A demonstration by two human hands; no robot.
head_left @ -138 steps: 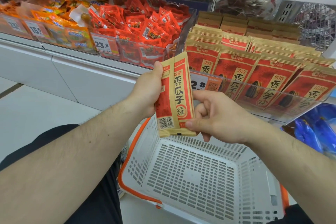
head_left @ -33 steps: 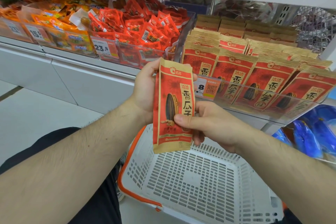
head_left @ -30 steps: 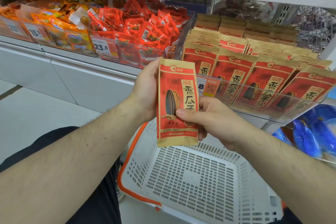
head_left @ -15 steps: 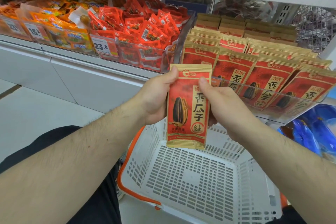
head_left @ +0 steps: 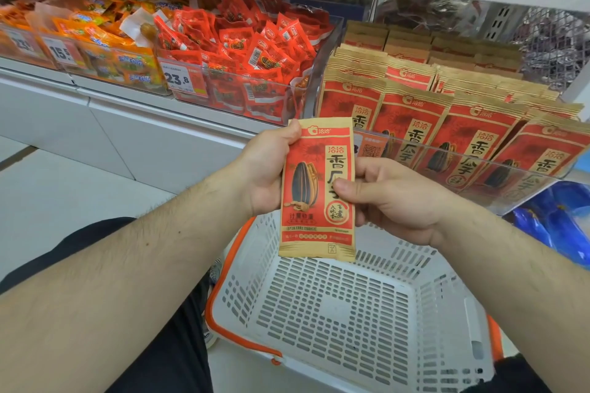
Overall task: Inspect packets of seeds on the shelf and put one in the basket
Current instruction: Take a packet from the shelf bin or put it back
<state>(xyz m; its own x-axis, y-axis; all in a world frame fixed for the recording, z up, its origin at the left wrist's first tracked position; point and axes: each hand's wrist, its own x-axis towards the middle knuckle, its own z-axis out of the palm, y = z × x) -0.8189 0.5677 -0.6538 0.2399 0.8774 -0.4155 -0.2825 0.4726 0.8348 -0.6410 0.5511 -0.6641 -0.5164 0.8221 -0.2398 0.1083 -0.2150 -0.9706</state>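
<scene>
Both hands are closed on one red and tan paper packet of sunflower seeds [head_left: 318,188], held upright with its front facing the camera: the left hand [head_left: 266,172] grips its left edge, and the right hand [head_left: 388,198] pinches its right side under the thumb. Below the packet, a white slotted plastic basket with orange trim [head_left: 322,322] is seen. Matching packets [head_left: 447,134] are ranked on the shelf behind.
</scene>
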